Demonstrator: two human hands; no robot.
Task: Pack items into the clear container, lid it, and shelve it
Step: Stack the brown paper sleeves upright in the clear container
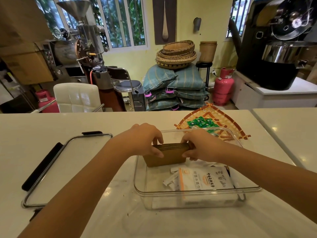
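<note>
A clear plastic container (pixel 197 192) stands open on the white counter in front of me. Inside it lie a white packet with printed characters (pixel 205 181) and some small white sachets (pixel 169 182). My left hand (pixel 145 140) and my right hand (pixel 200 145) each grip one end of a stack of brown paper sleeves (pixel 169 156), holding it upright inside the container's far left part. The container's clear lid (pixel 68 167), with black clips, lies flat on the counter to the left.
A woven bamboo tray (pixel 228 121) holding several green sachets (pixel 202 122) sits just behind the container. A counter seam runs along the right. Beyond the counter's far edge stand a white chair, a stool, stacked sacks and pink gas cylinders.
</note>
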